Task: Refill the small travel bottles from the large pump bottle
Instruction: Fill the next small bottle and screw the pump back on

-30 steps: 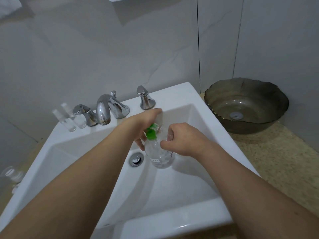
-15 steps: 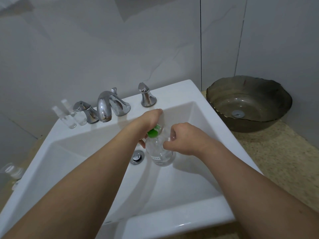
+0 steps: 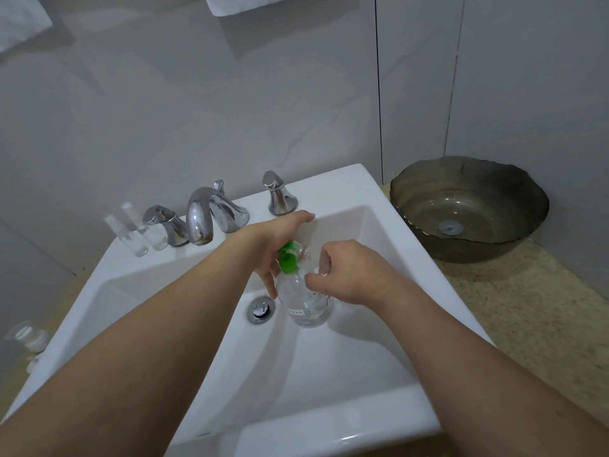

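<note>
While both hands work over the sink (image 3: 329, 420), any spill from the large pump bottle (image 3: 304, 303) lands in the basin

Left to right: two small travel bottles (image 3: 140, 234) wait on the rim beside the faucet (image 3: 201, 219), within reach; the left hand (image 3: 280, 240) wraps its grip around the green pump top (image 3: 288, 258), apparently to unscrew it; the right hand (image 3: 349, 275) pinches the clear bottle's shoulder, steadying it upright beside the drain (image 3: 261, 310)

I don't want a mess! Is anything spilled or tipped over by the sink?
No spill shows. The large pump bottle is tilted over the sink, but both hands hold it. Two small travel bottles stand upright beside the tap. A clear container seems to lie sideways, far left.
</note>
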